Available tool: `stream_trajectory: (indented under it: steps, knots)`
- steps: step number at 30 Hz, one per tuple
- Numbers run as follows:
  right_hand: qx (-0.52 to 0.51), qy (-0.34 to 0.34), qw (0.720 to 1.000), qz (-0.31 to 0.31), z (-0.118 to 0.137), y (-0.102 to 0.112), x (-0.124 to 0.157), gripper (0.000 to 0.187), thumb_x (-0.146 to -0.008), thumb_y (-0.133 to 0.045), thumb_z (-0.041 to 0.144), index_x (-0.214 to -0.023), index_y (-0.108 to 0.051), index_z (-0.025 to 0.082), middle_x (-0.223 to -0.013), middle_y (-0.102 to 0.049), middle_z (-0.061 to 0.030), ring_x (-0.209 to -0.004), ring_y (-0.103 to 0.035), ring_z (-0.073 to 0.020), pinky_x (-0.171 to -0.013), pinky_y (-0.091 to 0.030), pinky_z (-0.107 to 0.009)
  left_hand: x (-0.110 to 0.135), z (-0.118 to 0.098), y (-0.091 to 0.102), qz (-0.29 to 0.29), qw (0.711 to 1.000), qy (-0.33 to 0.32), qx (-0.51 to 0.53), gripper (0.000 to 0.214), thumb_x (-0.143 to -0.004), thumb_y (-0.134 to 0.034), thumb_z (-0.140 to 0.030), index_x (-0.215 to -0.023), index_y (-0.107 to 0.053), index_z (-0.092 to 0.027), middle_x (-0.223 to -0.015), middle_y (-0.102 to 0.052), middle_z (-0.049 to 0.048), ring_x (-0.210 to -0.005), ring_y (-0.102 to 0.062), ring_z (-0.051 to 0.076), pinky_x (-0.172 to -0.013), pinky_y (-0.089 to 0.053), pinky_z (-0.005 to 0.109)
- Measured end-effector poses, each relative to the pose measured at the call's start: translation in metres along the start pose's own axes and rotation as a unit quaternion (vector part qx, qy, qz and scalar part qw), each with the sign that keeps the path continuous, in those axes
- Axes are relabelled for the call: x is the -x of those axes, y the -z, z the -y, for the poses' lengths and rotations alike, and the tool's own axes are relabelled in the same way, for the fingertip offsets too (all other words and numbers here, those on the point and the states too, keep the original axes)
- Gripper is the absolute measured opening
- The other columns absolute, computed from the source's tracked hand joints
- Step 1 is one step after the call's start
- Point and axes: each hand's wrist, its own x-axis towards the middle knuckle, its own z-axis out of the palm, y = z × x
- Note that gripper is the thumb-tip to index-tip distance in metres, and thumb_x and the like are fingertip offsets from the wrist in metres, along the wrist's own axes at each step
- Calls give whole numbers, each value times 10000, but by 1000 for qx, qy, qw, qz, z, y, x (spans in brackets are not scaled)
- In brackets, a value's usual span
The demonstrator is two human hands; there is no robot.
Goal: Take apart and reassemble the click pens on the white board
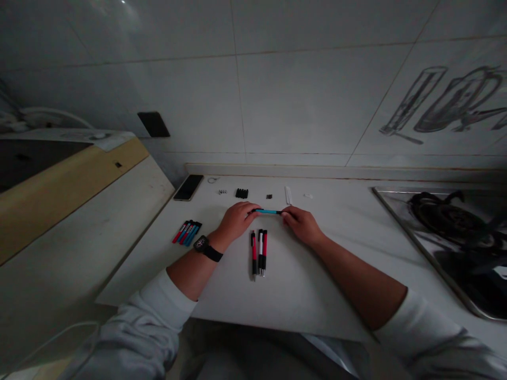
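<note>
A blue pen with black ends lies level between my two hands, above the white counter. My left hand, with a watch on its wrist, pinches one end. The other end is gripped by the fingers of my right hand. Below them rest a red pen, a white pen and another red pen, side by side. Pen barrels in red and blue lie in a group left of my left wrist. Behind my hands sit small black grips, springs and thin white refills.
A phone lies at the counter's back left, near a thin ring. Small black pieces and small white pieces sit along the back. A gas stove borders the right, and a pale cabinet panel rises at the left.
</note>
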Motion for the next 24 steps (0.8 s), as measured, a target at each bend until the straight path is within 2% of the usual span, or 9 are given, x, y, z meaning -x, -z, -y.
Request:
stream_trajectory:
  steps: [5,10,15,20,24]
  knots:
    - [-12,-14,1000,3,0,-3,0,398,-1003,-414,458,-840,-667,196,-733,-677,-17,-673,-587,-157,-678,-422,-254,0,-1,0,-20,999,-14,25,242,-988,-578,-346,-1149,-711,-224,-1088,-727,60,-1028,-653,191,-954,-498,342]
    - [-16,-9,1000,6,-4,-4,-1,421,-1000,-417,483,-789,-646,199,-667,-644,-5,-610,-547,-149,-637,-394,-256,0,3,-3,-6,999,-18,48,231,-994,-558,-325,-1112,-731,-228,-1088,-747,51,-1026,-670,196,-939,-504,345]
    - [4,1,1000,8,-6,-4,-2,397,-996,-438,459,-786,-654,200,-657,-643,-1,-598,-532,-146,-638,-383,-260,1,11,-10,30,996,12,85,237,-971,-569,-296,-1111,-745,-221,-1021,-759,45,-913,-687,182,-856,-509,312]
    - [21,3,1000,6,-5,-2,-1,369,-990,-462,436,-785,-660,201,-651,-648,-4,-594,-547,-151,-630,-381,-262,0,10,-10,57,991,55,112,270,-961,-561,-325,-1104,-751,-196,-887,-748,36,-785,-668,164,-751,-494,279]
    - [77,41,996,-2,0,4,1,352,-997,-472,401,-777,-663,203,-661,-648,-18,-612,-561,-160,-636,-373,-264,-1,8,-9,71,980,87,163,267,-947,-562,-330,-1038,-755,-170,-781,-718,18,-701,-637,142,-685,-472,254]
